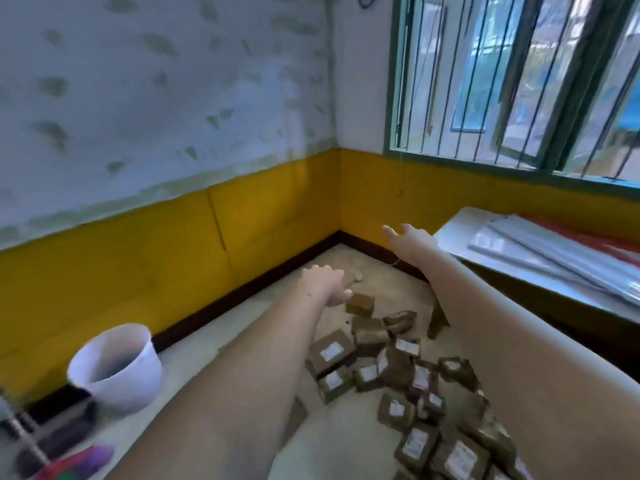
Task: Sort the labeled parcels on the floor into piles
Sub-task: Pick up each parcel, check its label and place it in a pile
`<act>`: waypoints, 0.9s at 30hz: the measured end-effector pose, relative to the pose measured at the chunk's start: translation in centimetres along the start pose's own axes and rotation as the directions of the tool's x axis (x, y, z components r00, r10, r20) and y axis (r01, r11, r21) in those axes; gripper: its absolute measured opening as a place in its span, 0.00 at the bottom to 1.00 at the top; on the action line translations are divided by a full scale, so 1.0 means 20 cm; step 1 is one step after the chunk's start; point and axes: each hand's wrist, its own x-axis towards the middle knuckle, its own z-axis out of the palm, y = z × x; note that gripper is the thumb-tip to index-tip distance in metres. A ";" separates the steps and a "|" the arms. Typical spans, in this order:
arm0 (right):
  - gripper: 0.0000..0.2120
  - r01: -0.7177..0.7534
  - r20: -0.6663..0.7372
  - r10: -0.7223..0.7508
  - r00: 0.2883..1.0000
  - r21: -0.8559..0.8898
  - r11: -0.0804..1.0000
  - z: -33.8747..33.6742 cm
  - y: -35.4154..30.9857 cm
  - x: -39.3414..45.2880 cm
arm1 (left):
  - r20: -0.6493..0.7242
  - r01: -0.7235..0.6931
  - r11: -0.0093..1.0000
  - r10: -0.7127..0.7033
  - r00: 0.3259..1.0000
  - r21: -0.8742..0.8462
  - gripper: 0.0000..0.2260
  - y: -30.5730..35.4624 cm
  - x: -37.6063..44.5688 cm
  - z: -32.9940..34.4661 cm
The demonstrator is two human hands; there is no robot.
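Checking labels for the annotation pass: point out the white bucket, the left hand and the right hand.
white bucket (pixel 104 355): head view, on its near rim.
left hand (pixel 325 284): head view, on the back of the hand, above the parcels.
right hand (pixel 407 237): head view, on the middle of the raised, open hand.

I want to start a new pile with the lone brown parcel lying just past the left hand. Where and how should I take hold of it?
Grip the lone brown parcel across its two short side faces, coming from above. It lies apart from the heap of labeled parcels with bare floor beside it, so fingers likely fit down both sides. The left hand is nearest.
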 end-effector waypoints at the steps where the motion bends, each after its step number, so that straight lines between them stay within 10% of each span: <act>1: 0.36 0.011 0.008 -0.011 1.000 -0.012 1.000 0.08 -0.08 0.04 | 0.016 0.023 1.000 -0.023 1.000 -0.006 0.28 -0.11 0.03 0.02; 14: 0.35 0.053 0.264 -0.010 0.965 -0.155 0.986 1.12 -0.48 1.13 | 0.247 0.169 0.971 -0.124 0.961 -0.169 0.25 -0.97 0.97 0.65; 27: 0.33 -0.268 0.496 0.356 0.792 -0.242 0.933 2.59 0.41 2.56 | 0.537 0.419 0.820 -0.167 0.827 -0.390 0.25 -1.13 2.71 1.84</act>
